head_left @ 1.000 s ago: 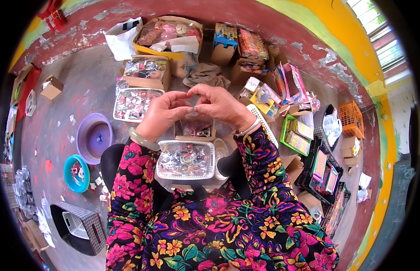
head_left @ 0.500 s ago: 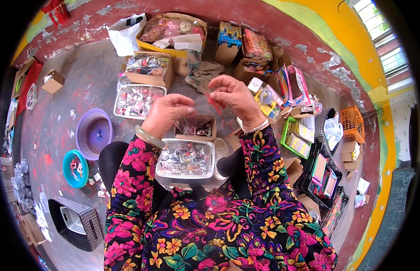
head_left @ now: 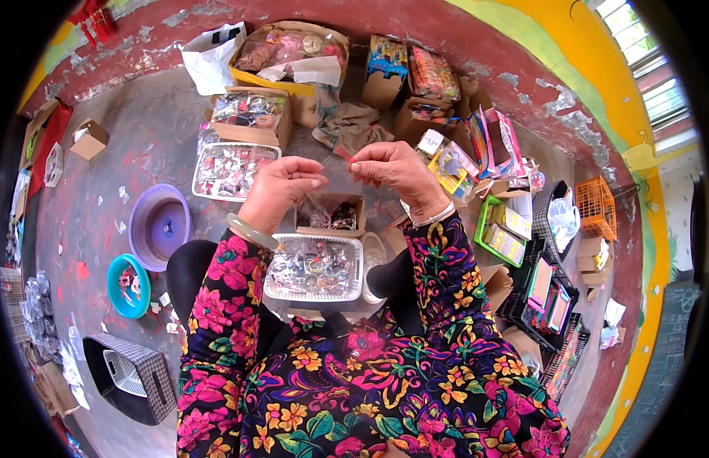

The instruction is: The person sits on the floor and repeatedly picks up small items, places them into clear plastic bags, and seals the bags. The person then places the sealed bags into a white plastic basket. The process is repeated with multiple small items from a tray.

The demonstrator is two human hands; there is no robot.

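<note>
My left hand (head_left: 282,191) is closed, with thumb and fingers pinching a thin clear plastic bag (head_left: 315,208) whose outline is hard to make out. Opposite it, my right hand (head_left: 404,175) pinches a small red strip (head_left: 344,152) between thumb and forefinger. A narrow gap separates the fingertips of the two hands. Beneath them stands a small cardboard box (head_left: 330,230) with dark small items inside. Closer to my body, a white plastic basket (head_left: 312,295) is filled with small clear packets.
Another white basket (head_left: 196,187) of packets stands at the left, beside a cardboard box (head_left: 248,136). Purple (head_left: 135,229) and teal (head_left: 110,284) basins sit on the floor farther left. At the right are a green basket (head_left: 486,243), black crates (head_left: 557,336) and an orange crate (head_left: 596,210).
My right hand has lowered slightly, its fingers curling closer together. The clear bag, earlier spread between both hands, now shows mainly below my left hand. The red strip has shifted toward my left fingertips.
</note>
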